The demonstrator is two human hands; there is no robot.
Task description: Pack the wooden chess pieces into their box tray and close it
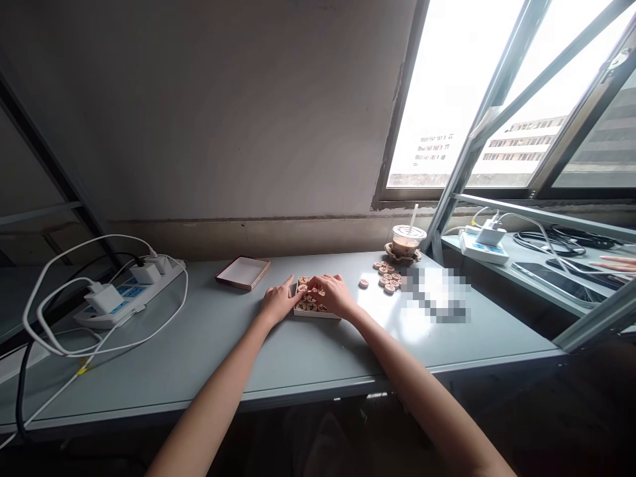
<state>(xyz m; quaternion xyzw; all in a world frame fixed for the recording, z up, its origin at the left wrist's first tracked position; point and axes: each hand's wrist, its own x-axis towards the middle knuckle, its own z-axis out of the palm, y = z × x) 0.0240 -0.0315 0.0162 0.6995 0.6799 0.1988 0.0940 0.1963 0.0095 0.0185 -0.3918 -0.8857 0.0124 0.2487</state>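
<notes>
A small open box (318, 315) sits on the grey desk, holding round wooden Chinese chess pieces (311, 307) in rows. My left hand (279, 303) rests against the box's left side, thumb and index finger spread apart, the thumb reaching over the rim. Over the right part of the box, my right hand (334, 295) has its fingers bent and closed around a chess piece (321, 291), which they partly cover. To the right, one loose piece (364, 283) lies apart from a cluster of several others (389, 278).
A shallow box lid (243, 273) lies back left. Power strips with white chargers and looping cables (122, 298) fill the left side. A lidded drink cup (407, 242) with a straw stands back right, near a pixelated patch. Metal frame posts (462, 169) rise beside the window.
</notes>
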